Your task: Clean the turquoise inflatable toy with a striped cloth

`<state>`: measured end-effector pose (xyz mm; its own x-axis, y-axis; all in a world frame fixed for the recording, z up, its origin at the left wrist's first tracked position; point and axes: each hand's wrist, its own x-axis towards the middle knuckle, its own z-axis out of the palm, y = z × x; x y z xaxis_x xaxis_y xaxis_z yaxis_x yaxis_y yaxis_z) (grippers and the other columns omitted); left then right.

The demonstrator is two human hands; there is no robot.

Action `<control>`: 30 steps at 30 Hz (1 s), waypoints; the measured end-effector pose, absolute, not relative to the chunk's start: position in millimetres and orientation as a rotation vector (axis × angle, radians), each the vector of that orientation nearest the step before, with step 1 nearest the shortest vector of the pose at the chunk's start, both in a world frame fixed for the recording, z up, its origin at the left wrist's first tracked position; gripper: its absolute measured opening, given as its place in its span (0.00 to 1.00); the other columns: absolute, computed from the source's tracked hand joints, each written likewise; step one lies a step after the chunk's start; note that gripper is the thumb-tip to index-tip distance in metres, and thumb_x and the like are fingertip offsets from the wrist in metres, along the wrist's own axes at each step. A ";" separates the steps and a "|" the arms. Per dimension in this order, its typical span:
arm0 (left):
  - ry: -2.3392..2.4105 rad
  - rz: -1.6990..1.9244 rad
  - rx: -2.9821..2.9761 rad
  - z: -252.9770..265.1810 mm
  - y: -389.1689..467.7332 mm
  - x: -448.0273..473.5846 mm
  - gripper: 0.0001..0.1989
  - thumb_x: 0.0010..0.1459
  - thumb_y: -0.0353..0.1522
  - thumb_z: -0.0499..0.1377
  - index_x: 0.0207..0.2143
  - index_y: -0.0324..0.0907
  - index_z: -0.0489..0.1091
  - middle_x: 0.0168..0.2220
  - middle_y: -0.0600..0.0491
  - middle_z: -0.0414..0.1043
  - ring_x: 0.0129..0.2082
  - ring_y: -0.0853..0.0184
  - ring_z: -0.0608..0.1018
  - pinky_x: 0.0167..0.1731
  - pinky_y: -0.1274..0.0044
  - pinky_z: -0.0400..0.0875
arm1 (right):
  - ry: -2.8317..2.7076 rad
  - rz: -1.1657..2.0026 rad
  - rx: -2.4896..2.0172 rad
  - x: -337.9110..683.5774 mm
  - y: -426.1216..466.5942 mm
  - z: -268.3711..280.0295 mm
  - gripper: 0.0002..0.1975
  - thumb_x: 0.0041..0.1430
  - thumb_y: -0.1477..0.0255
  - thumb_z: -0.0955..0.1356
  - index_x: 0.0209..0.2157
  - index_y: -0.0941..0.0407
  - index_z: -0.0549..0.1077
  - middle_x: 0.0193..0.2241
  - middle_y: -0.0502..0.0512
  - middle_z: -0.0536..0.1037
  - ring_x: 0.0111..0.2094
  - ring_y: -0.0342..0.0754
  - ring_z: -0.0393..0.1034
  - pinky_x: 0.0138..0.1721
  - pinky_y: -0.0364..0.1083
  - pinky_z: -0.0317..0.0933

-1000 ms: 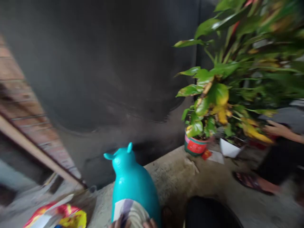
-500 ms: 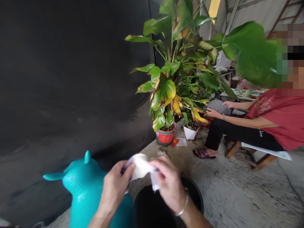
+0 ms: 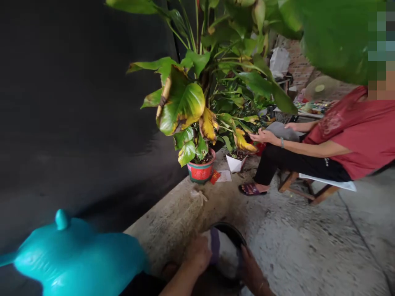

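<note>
Head view shows both hands low in the frame, the left hand (image 3: 199,253) and right hand (image 3: 251,269) each closed on a white cloth (image 3: 224,253) held over a black bucket (image 3: 230,230) on the concrete floor (image 3: 308,246). Beside them sits a turquoise animal toy (image 3: 77,259); a potted plant (image 3: 200,170) stands beyond.

My left hand (image 3: 199,255) and right hand (image 3: 251,271) hold a cloth (image 3: 224,257) between them over the bucket (image 3: 230,230) on the concrete floor (image 3: 308,246). The inflatable animal toy (image 3: 77,263) sits to my left. Farther ahead stand a potted plant (image 3: 200,170) and a smaller pot (image 3: 235,162) just right of it. A seated person (image 3: 339,139) is at the right, behind the bucket.
</note>
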<state>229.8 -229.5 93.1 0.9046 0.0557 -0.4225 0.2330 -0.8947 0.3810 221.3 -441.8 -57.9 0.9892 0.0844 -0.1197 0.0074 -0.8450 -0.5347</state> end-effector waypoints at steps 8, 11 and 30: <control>0.146 -0.726 2.607 72.2 -216.8 250.2 0.24 0.57 0.33 0.50 0.56 0.37 0.65 0.57 0.44 0.68 0.58 0.59 0.68 0.59 0.70 0.59 | -0.211 0.514 -2.730 268.5 -412.1 -110.0 0.35 0.49 0.81 0.60 0.62 0.68 0.53 0.63 0.66 0.57 0.64 0.51 0.49 0.64 0.49 0.45; 0.142 -0.762 2.575 80.1 -220.1 258.1 0.24 0.58 0.34 0.50 0.56 0.37 0.64 0.57 0.45 0.68 0.58 0.58 0.68 0.60 0.69 0.60 | -0.175 0.682 -2.787 285.7 -396.1 -131.1 0.35 0.50 0.82 0.59 0.63 0.68 0.50 0.63 0.69 0.54 0.65 0.55 0.48 0.62 0.55 0.50; 0.146 -0.613 2.646 108.9 -223.3 269.9 0.23 0.62 0.33 0.48 0.60 0.41 0.60 0.58 0.42 0.66 0.57 0.53 0.69 0.58 0.61 0.64 | -0.196 0.810 -2.870 251.9 -383.4 -97.0 0.18 0.55 0.73 0.61 0.46 0.52 0.73 0.47 0.62 0.76 0.51 0.59 0.67 0.55 0.71 0.47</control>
